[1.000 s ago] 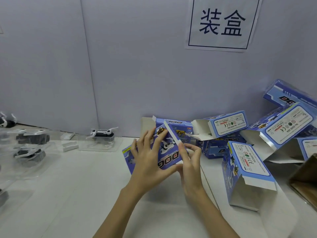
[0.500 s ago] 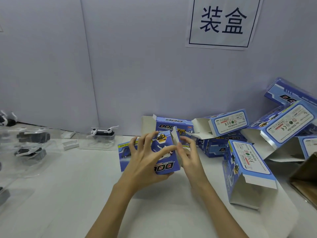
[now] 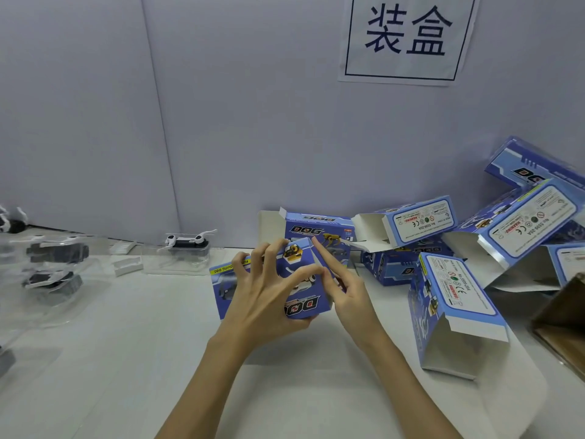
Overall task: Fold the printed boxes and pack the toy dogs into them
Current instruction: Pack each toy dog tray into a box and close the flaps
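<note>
My left hand (image 3: 262,299) gripped the blue printed box (image 3: 286,280): fingers spread and curled over its printed face, thumb under the near bottom edge, lifting it off the white table (image 3: 133,359). My right hand (image 3: 348,296) met the box's right end, forefinger straight along that edge and pressing it, thumb against the face, the other fingers loosely curled. Just behind the box stood another open box (image 3: 318,228). Right of it lay a heap of opened boxes (image 3: 449,293). Well left of it, a toy dog (image 3: 186,240) sat in a clear tray.
</note>
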### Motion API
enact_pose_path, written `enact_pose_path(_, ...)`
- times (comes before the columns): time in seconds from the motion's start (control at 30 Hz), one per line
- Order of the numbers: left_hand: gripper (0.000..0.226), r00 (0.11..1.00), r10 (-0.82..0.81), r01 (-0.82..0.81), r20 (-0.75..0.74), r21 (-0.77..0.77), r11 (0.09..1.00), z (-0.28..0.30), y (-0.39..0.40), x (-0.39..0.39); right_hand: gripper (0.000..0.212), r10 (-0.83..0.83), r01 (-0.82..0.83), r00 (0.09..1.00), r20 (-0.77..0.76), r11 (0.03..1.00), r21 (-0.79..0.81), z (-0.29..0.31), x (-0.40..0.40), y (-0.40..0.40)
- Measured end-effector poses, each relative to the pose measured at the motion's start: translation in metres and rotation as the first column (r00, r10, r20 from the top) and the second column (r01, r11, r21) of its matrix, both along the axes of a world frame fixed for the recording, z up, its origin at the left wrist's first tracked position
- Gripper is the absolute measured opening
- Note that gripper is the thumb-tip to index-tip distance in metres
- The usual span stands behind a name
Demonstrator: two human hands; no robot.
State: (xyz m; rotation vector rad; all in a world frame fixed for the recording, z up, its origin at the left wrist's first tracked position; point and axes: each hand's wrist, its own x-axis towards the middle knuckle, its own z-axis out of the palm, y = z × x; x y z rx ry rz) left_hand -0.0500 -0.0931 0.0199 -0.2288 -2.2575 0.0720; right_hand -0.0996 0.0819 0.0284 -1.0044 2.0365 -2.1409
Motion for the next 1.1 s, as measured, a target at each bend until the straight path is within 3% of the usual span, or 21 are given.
enact_pose_path(0.27,0.082,0.998,-0.038,0.041,-0.045,0.072,0.997,-0.001,0.0,-0.002,0.048,0.167,-0.162,0.981,0.099,0.985,-0.052,-0.002,0.008,-0.008)
enact_pose_path(0.37,0.078,0.996,-0.039,0.049,-0.085,0.124,0.991,0.002,-0.001,-0.002,0.051,0.199,-0.174,0.971,0.134,0.969,-0.178,0.001,0.006,-0.007)
enact_pose_path(0.43,0.076,0.995,0.007,0.016,-0.102,0.224,0.974,0.005,0.003,-0.001,0.053,0.156,-0.116,0.977,0.147,0.961,-0.25,0.004,0.003,-0.004)
enact_pose_path(0.53,0.076,0.993,0.077,-0.04,-0.095,0.341,0.939,0.006,0.015,0.001,0.04,0.034,-0.02,0.998,0.061,0.974,-0.224,0.008,0.004,-0.002)
enact_pose_path(0.73,0.069,0.981,0.156,-0.11,-0.114,0.33,0.938,0.004,0.03,0.001,0.036,-0.04,0.049,0.998,0.045,0.976,-0.21,0.004,0.008,-0.007)
enact_pose_path(0.97,0.069,0.985,0.13,-0.089,-0.113,0.312,0.946,0.004,0.032,0.0,0.036,-0.135,0.188,0.973,0.187,0.934,-0.302,0.002,0.011,-0.017)
enact_pose_path(1.1,0.068,0.987,0.119,-0.077,-0.111,0.322,0.943,0.003,0.029,0.001,0.039,-0.146,0.201,0.971,0.189,0.927,-0.317,-0.003,0.012,-0.021)
